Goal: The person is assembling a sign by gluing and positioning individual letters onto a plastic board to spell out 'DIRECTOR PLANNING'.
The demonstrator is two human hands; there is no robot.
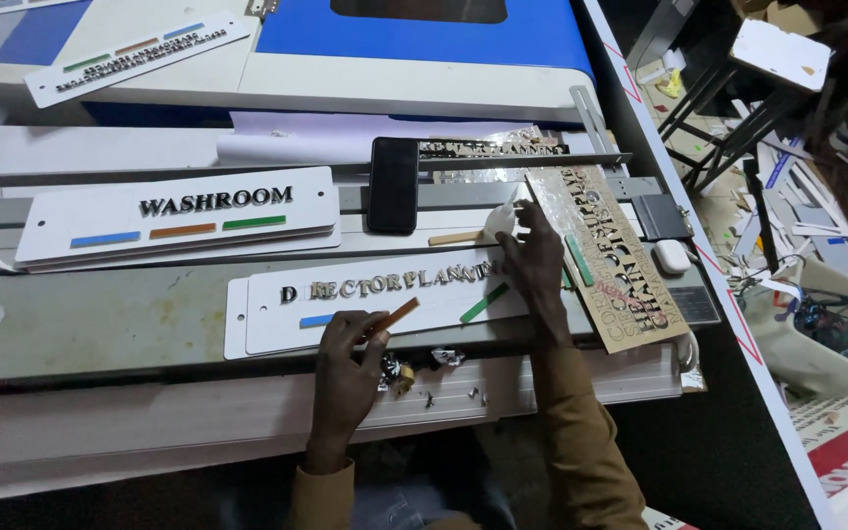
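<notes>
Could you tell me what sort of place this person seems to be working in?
Probably a sign-making workshop. White door sign plates with raised letters and coloured strips lie on the bench, a cut-out letter sheet sits beside the right hand, and a blue and white machine stands behind.

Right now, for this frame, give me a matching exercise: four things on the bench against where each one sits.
Things:
1. black phone
2. orange strip
3. white earbud case
4. green strip

Places:
A. pinched in the left hand
B. lying on the white sign plate, below the right hand
C. right of the cut-out letter sheet
D. upright between the two white signs, above the lettered plate

Pairs: 1-D, 2-A, 3-C, 4-B
</notes>
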